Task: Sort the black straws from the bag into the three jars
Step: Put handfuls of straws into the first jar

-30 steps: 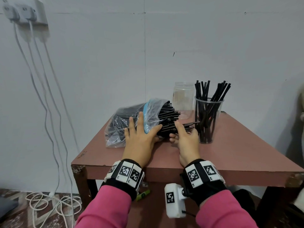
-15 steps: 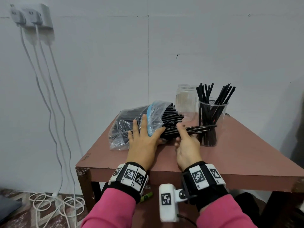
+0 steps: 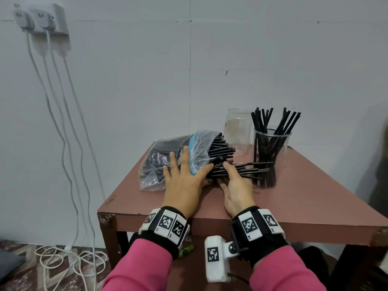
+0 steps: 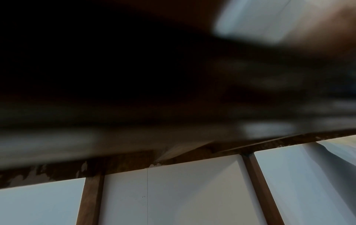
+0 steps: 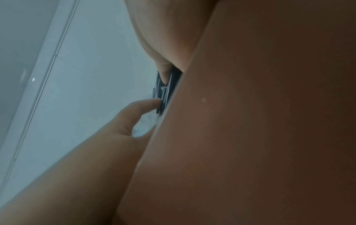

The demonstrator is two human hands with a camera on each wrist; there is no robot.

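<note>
Plainly crowded at the table's [image 3: 315,198] back half: bag [image 3: 168,158] lying on its side at back left, mouth toward the right, straws [image 3: 222,152] spilling out of it. Left hand [image 3: 184,183] flat on the bag, fingers straight and spread, pressing rather than gripping. Right hand [image 3: 235,185] just beside it, thumb on top and fingers under a bunch [image 3: 252,171] drawn partway out, grasping that bunch; same pinch seen close in the right wrist view, thumb and a fingertip [image 5: 154,102] closed on dark straw ends [image 5: 163,94]. Bunch tips reaching across in front of the cup [image 3: 270,158], which stands just right of the hand and already holds upright straws fanned above its rim. Empty jar [image 3: 238,131] behind, between bag mouth and cup, near the wall. Third jar not to be made out. Open tabletop only to the right and along the near edge; left edge close beside the bag, wall tight behind. Off the table: socket [image 3: 39,19] high on the left wall, white cables [image 3: 69,164] hanging down to a coil on the floor. Left wrist view dark and blurred, only table underside and legs [image 4: 90,197] against the wall.
</note>
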